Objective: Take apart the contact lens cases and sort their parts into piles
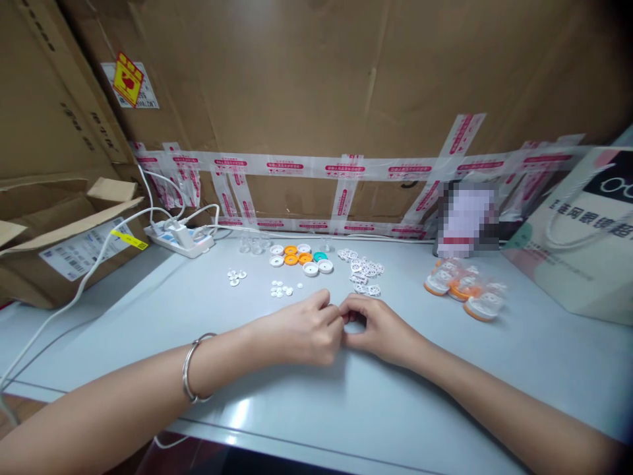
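My left hand (316,330) is closed with its fingers curled in, just above the middle of the table. My right hand (378,330) meets it fingertip to fingertip in a pinch; anything between them is hidden. Beyond the hands lie several small white discs (281,290) and a loose pile of white openwork plastic pieces (364,269). Farther back is a group of round caps, among them an orange cap (291,260), a white cap (310,269) and a teal cap (320,256). Small white parts (236,276) sit to the left.
Clear plastic domes (256,246) stand at the back. On the right are clear-topped pieces with orange bases (482,305), a blurred-out object (465,221) and a paper bag (578,244). A power strip (182,239) and an open carton (64,244) occupy the left. Cardboard (316,86) walls the rear.
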`<state>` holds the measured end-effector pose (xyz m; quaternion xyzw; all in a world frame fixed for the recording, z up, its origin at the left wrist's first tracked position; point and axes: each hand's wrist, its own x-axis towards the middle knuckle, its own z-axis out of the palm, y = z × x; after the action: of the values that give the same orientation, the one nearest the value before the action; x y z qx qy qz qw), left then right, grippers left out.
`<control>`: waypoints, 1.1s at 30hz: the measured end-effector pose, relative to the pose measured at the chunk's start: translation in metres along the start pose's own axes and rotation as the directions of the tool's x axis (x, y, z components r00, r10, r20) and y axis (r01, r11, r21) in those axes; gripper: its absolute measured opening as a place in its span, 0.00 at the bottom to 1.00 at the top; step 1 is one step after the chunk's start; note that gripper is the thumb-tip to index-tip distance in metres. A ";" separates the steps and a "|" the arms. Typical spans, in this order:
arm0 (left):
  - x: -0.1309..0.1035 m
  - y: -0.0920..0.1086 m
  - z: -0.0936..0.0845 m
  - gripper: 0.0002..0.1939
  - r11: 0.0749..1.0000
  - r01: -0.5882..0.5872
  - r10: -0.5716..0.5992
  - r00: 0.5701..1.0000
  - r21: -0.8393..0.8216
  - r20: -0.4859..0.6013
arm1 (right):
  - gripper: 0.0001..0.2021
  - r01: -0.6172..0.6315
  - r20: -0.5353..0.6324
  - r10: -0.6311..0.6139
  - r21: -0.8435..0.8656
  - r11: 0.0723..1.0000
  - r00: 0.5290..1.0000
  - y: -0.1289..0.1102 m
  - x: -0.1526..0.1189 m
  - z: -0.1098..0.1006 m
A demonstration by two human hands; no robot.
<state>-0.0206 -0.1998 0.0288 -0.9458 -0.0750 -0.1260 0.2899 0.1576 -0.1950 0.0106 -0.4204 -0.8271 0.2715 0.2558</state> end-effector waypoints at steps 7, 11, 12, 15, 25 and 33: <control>-0.008 -0.011 0.021 0.09 0.927 0.288 -0.284 0.957 -0.241 0.051 | 0.05 -0.060 0.017 0.060 0.031 0.998 0.998 -0.003 -0.001 0.000; -0.009 -0.009 0.025 0.11 0.920 0.323 -0.324 0.945 -0.222 0.035 | 0.04 -0.059 0.000 0.059 0.018 0.998 0.998 -0.004 -0.001 0.001; -0.008 -0.010 0.024 0.11 0.918 0.320 -0.321 0.946 -0.234 0.033 | 0.04 -0.054 -0.006 0.055 0.019 0.998 0.998 -0.004 -0.001 0.001; -0.010 -0.021 0.016 0.08 0.870 0.376 -0.380 0.923 -0.319 0.053 | 0.05 -0.044 -0.019 0.045 0.044 0.998 0.999 -0.003 -0.002 0.002; -0.146 -0.121 0.001 0.09 0.489 0.866 -0.806 0.494 -0.106 0.326 | 0.07 -0.091 0.015 0.090 0.067 0.994 0.996 -0.003 -0.002 0.001; -0.193 -0.131 0.027 0.15 0.431 0.896 -0.791 0.430 -0.103 0.436 | 0.08 -0.104 0.013 0.104 0.056 0.993 0.994 -0.006 -0.002 0.000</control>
<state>-0.2278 -0.0903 0.0218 -0.8144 -0.5697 -0.1096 0.0111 0.1552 -0.1993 0.0148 -0.4542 -0.7974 0.3099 0.2487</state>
